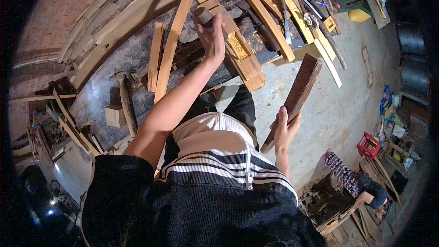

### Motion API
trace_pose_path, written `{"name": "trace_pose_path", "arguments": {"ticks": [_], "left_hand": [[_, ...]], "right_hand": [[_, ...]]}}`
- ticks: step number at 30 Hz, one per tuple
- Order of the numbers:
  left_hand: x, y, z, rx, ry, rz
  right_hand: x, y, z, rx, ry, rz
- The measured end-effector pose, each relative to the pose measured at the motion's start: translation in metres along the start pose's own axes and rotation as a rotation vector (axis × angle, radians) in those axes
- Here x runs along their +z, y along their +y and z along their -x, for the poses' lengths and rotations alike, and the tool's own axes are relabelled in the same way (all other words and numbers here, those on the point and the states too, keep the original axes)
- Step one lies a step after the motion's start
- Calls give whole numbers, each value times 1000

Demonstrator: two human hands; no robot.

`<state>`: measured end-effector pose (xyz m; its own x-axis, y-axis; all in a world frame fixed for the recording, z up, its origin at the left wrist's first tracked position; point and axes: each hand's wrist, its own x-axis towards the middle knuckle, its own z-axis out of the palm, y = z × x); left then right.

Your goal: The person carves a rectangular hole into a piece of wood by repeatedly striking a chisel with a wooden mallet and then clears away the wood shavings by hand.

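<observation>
My left hand (212, 40) is wrapped round a chisel, its rounded wooden handle (203, 16) pointing up towards me. The hand and handle hide the blade. Just right of it lies a thick light-wood piece (249, 66) with a slot full of pale chips (237, 45). In my right hand (284, 130) is a long, dark, rough wooden bar (299, 87), gripped near its lower end and tilted up to the right. The bar is apart from the chisel and from the slotted piece.
On the bench lie a hammer (125, 100), a small wood block (115, 115), a long curved strip (176, 36) and several other wood pieces. A red crate (368, 145) stands on the floor at right. Another person (366, 187) bends over wood at lower right.
</observation>
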<state>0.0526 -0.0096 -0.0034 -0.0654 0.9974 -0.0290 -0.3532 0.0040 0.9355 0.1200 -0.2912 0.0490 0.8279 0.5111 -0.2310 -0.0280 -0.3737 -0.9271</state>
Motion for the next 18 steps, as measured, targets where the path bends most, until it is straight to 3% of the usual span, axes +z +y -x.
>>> {"name": "trace_pose_path", "arguments": {"ticks": [5, 7, 9, 11, 12, 13, 15, 18], "left_hand": [[-41, -12, 9, 42, -218, -65], [-52, -1, 20, -1, -394, -95], [-64, 5, 15, -10, -426, -18], [-76, 17, 7, 168, -569, -392], [-73, 32, 12, 115, -522, -385], [-77, 31, 7, 341, -558, -540], [-87, 22, 4, 266, -572, -606], [-85, 13, 13, 269, -370, -509]], "right_hand": [[-1, 1, -7, 12, -38, 21], [1, 1, -8, 5, -39, 27], [4, -3, -9, -10, -46, 33], [10, -12, -9, -25, -54, -2], [10, -12, -11, -4, -70, -2], [11, -11, -15, -4, -75, -14], [8, -8, -23, 5, -114, 30], [10, -8, -29, -1, -111, 77]]}}
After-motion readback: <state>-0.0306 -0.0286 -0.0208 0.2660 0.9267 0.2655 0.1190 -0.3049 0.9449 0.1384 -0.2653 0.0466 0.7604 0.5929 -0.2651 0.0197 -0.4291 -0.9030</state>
